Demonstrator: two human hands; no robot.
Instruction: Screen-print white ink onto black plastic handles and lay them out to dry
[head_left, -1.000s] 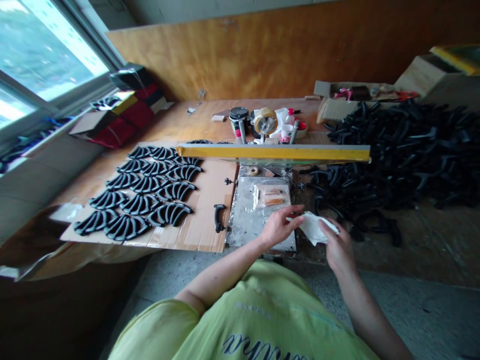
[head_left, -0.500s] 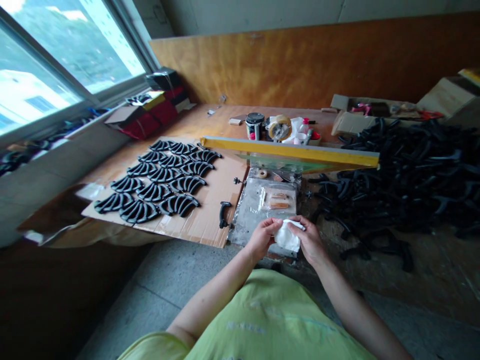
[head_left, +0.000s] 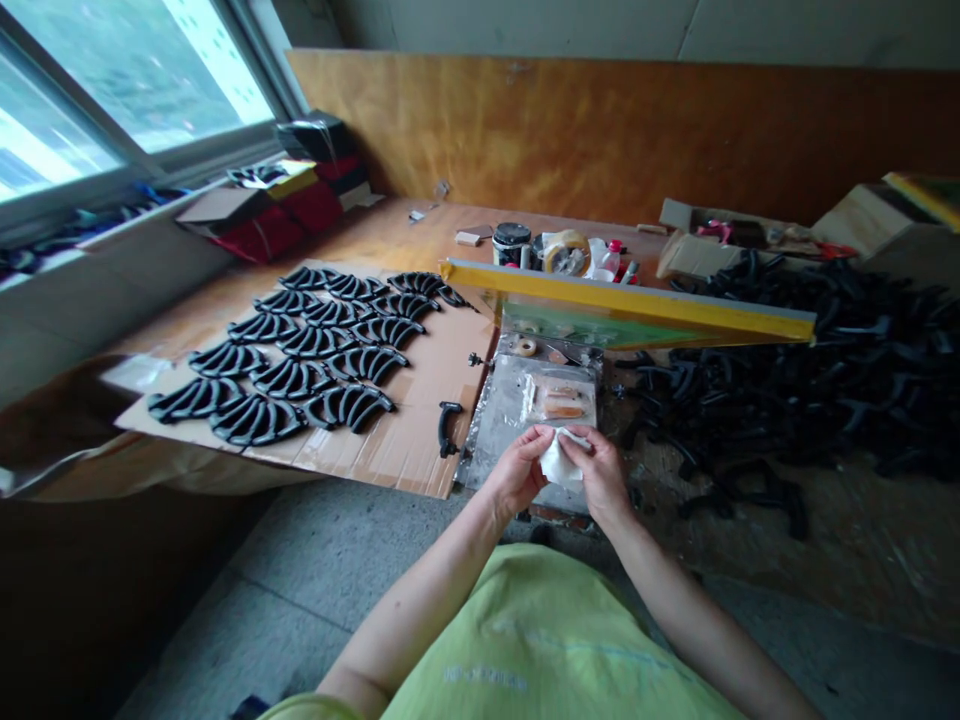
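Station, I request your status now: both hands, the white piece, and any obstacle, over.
Left hand, right hand: both gripping the white piece. White piece: crumpled, partly covered. No obstruction visible at hands; yellow-edged frame raised beyond them.

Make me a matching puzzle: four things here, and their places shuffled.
1. thin white cloth or paper
2. lone curved black piece
3. round dark-topped tub
4. jumbled black heap

A. beyond the long yellow bar
B. right of the flat grey plate
C. in left hand and right hand
D. near right edge of brown cardboard sheet

1C, 2D, 3A, 4B
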